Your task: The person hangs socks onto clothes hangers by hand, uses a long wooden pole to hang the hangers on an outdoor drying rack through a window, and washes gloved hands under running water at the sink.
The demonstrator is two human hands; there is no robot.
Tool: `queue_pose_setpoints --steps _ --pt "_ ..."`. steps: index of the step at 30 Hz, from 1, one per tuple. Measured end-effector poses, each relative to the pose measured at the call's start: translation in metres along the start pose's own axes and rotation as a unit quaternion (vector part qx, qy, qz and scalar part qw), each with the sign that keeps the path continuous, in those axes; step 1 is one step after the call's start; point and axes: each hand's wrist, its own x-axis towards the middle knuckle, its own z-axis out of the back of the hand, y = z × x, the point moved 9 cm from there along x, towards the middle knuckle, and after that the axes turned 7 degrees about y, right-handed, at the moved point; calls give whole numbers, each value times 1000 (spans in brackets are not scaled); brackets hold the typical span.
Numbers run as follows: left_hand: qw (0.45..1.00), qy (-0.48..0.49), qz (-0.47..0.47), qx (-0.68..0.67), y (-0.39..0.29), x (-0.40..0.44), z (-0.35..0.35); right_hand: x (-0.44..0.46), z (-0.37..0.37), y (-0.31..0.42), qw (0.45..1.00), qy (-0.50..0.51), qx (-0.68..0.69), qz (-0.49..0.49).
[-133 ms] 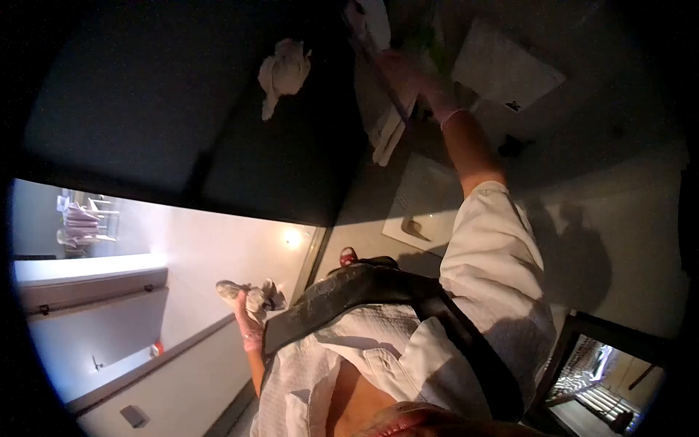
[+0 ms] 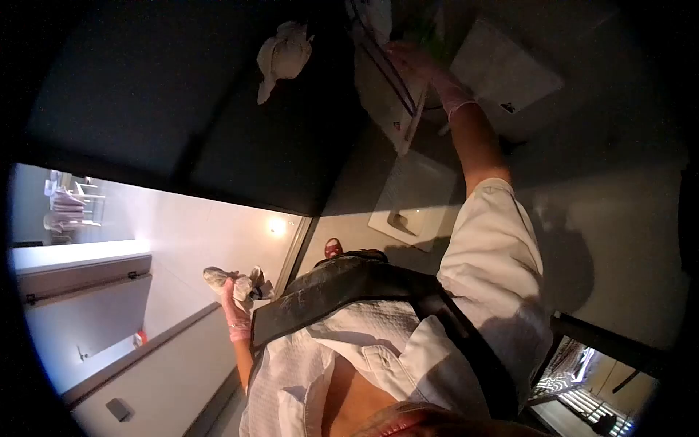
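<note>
My left hand [image 2: 234, 309], in a thin translucent glove, is closed around a crumpled, stained pale cloth [image 2: 242, 282] beside the doorway edge. My right hand [image 2: 426, 65], gloved the same way, reaches far forward into deep shade. It is at the upper edge of a pale, flat, bag-like thing [image 2: 389, 109] with a purple strip along it. The dimness hides whether its fingers grip that thing. Another crumpled pale cloth [image 2: 285, 54] shows against the large dark panel [image 2: 145, 109] to the left.
A white square tray-like basin [image 2: 411, 197] lies on the floor ahead, with a dark curved mark in it. Beyond is a pale box-like thing [image 2: 506, 69]. A red shoe [image 2: 333, 247] shows below me. A dark-framed opening [image 2: 590, 371] is at lower right, a bright room at left.
My right hand has shifted slightly right and up. The bag-like thing beside it shows a broader face and its purple strip more clearly. My left hand still holds the cloth.
</note>
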Motion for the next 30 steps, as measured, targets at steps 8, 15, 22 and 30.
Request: queue_pose_setpoints --steps 8,15,22,30 --pt "997 34 -43 49 -61 1 7 30 -66 42 971 -106 -199 74" --pt "997 30 -47 55 -84 -21 -23 -38 -122 195 831 -307 -460 67" --pt "998 22 -50 33 -97 -61 -68 -52 -153 237 962 -194 -182 65" --pt "999 8 -31 25 -93 -100 -97 -145 -193 370 816 -241 -402 339"
